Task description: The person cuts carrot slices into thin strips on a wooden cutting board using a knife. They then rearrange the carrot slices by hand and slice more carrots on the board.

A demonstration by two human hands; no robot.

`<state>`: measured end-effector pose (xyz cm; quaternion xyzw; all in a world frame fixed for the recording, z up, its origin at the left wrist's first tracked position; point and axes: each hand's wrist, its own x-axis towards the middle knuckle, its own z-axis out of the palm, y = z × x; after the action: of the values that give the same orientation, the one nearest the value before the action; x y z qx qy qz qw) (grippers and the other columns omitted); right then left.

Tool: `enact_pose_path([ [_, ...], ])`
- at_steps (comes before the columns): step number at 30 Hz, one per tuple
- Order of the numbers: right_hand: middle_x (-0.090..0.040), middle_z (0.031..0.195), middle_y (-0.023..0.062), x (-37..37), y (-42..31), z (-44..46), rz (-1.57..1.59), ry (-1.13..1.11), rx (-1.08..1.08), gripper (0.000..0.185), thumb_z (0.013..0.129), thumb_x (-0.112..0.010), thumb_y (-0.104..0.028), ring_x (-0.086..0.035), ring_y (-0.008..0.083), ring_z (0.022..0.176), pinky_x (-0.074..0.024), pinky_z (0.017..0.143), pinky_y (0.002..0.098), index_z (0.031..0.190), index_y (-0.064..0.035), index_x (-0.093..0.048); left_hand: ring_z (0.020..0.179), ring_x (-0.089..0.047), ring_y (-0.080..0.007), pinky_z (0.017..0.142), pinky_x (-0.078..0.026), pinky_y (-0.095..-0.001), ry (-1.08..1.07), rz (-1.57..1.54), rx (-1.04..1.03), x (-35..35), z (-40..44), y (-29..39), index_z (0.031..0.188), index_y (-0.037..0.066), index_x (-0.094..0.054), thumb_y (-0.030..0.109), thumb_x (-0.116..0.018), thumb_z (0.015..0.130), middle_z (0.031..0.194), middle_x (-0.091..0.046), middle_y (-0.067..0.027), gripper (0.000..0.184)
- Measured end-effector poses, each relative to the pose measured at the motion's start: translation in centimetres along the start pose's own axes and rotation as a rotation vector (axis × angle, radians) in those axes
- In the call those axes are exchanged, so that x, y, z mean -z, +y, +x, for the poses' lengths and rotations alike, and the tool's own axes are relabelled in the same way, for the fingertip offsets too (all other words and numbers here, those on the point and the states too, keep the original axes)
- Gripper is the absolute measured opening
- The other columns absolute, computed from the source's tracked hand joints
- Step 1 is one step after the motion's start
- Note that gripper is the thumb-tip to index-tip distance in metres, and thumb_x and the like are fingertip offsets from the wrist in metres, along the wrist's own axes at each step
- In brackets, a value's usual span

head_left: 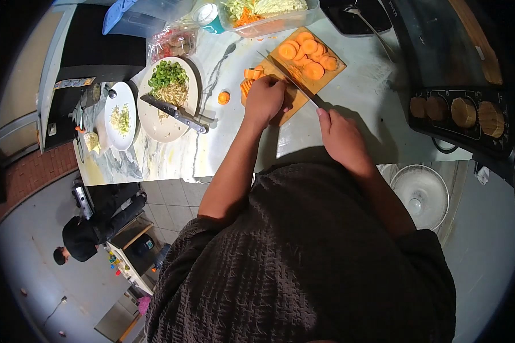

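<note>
My right hand (343, 136) is closed around the handle of a kitchen knife (287, 73). The knife's long blade lies diagonally across a wooden cutting board (333, 75). Close beside the blade, my left hand (264, 103) has its fingers curled down over the board; what is under them is hidden. Round carrot slices (304, 50) lie in a loose pile on the blade's far side. Cut carrot pieces (254, 73) sit at the board's left edge, against my left hand. A small carrot end (224, 98) rests on the marble counter.
Left of the board, a second knife (174, 113) lies across a plate (165, 132) of chopped greens and sprouts. Beyond it is a smaller white plate (114, 103). A plastic container (269, 27) of shredded vegetables stands behind. An appliance with knobs (462, 112) is at right. Another person (81, 237) is in the background.
</note>
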<state>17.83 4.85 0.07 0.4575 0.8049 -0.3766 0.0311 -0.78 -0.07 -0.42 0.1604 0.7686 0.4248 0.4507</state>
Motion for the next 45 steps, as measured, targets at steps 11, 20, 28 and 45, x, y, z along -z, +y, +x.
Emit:
enact_pose_path([
  [11,-0.064,0.083,0.0279,0.1,-0.2,0.0,0.024,0.009,0.026,0.049,0.102,-0.036,-0.04,-0.058,0.0496,0.084,-0.0442,0.077,0.056,0.088,0.0012,-0.058,0.044,-0.057,-0.0162,0.047,-0.045,-0.0295,-0.005,-0.035,-0.013,0.1,0.4,-0.4,0.087,-0.008,-0.062,0.014,-0.057,0.09,0.058,-0.058,-0.0084,0.023],
  [20,-0.064,0.085,0.0274,-0.1,-0.3,0.0,0.023,-0.002,0.017,0.049,0.101,-0.036,-0.041,-0.059,0.0493,0.086,-0.0444,0.079,0.0555,0.09,0.0011,-0.059,0.046,-0.055,-0.0156,0.049,-0.046,-0.0276,-0.026,-0.077,0.015,0.2,-0.2,0.6,0.085,-0.006,-0.059,0.01,-0.056,0.091,0.059,-0.054,-0.0064,0.018],
  [28,-0.064,0.084,0.0273,-0.3,-0.1,0.1,0.019,0.03,0.031,0.049,0.102,-0.036,-0.039,-0.059,0.0482,0.084,-0.0443,0.077,0.0553,0.087,0.0023,-0.058,0.044,-0.056,-0.0161,0.046,-0.045,-0.0286,-0.026,-0.127,-0.007,0.1,-0.1,0.3,0.084,-0.008,-0.062,0.012,-0.058,0.089,0.058,-0.058,-0.0089,0.021],
  [45,-0.065,0.084,0.027,-0.1,-0.6,-0.2,0.01,-0.002,0.03,0.049,0.101,-0.036,-0.042,-0.06,0.0483,0.085,-0.0465,0.078,0.0553,0.091,-0.0003,-0.06,0.044,-0.057,-0.0161,0.047,-0.045,-0.0288,0.008,-0.081,-0.035,0.0,0.0,-0.2,0.087,-0.007,-0.062,0.01,-0.055,0.088,0.058,-0.058,-0.0092,0.019],
])
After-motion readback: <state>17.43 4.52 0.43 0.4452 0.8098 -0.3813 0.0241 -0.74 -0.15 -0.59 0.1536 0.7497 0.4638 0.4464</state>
